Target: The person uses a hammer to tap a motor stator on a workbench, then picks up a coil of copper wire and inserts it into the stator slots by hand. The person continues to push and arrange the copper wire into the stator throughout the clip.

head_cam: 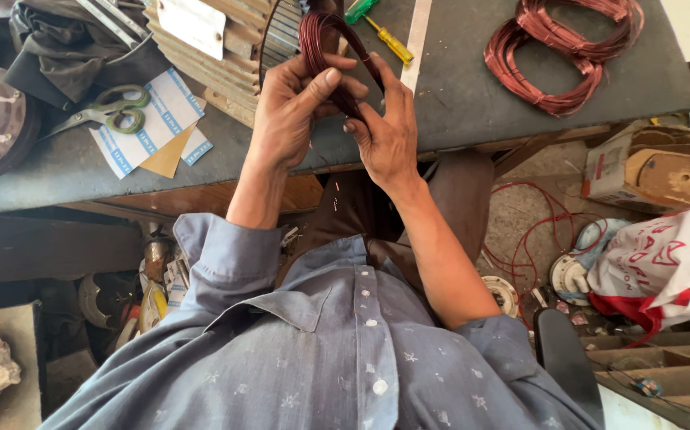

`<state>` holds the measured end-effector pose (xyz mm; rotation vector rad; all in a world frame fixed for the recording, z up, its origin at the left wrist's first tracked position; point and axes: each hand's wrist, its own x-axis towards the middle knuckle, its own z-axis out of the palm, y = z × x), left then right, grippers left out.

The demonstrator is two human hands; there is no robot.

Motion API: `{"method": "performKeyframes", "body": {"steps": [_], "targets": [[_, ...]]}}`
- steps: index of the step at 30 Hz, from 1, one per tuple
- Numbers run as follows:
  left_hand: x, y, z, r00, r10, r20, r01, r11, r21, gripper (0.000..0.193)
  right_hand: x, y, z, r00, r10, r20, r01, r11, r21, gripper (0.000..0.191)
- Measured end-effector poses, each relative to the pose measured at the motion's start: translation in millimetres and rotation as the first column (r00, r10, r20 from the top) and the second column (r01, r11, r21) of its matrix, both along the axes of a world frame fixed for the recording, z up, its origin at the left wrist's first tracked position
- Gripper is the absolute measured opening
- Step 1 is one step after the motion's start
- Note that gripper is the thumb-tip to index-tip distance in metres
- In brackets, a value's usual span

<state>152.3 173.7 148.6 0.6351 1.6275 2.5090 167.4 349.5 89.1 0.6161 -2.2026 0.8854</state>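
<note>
My left hand (293, 107) and my right hand (385, 131) both grip a dark red copper wire coil (321, 48) over the front edge of the grey workbench (456, 95). The coil loops up toward the open end of a ribbed motor stator housing (233, 48) that lies on the bench just beyond my hands. My left thumb presses on the strands, and my right fingers pinch the coil's lower end. Where the coil's upper end goes is cut off by the top of the view.
Several more copper coils (560, 48) lie at the bench's right. A screwdriver with a yellow and green handle (377, 28) and a flat strip (417, 36) sit beside the housing. Scissors (110, 107) rest on papers at the left. Boxes, bags and loose wire litter the floor.
</note>
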Motion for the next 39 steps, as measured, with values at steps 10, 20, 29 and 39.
{"method": "performKeyframes", "body": {"steps": [10, 20, 29, 39], "targets": [[-15.0, 3.8, -6.1, 0.999, 0.03, -0.021, -0.03, 0.999, 0.023, 0.02, 7.3, -12.9, 31.3, 0.98, 0.012, 0.201, 0.028, 0.98, -0.198, 0.033], [-25.3, 2.8, -2.9, 0.999, 0.042, -0.001, -0.042, 0.998, 0.047, 0.022, 8.2, -29.5, 19.4, 0.968, 0.091, 0.234, -0.018, 0.955, -0.297, 0.024], [-39.2, 8.7, -5.2, 0.993, 0.034, -0.113, -0.021, 0.993, 0.118, 0.025, 17.4, -21.9, -2.8, 0.998, -0.044, -0.051, 0.045, 0.999, 0.008, 0.013], [-21.6, -1.3, 24.1, 0.956, -0.287, -0.065, 0.294, 0.928, 0.229, 0.047, 9.0, -14.4, -0.3, 0.997, 0.062, -0.055, -0.061, 0.998, 0.014, 0.013]]}}
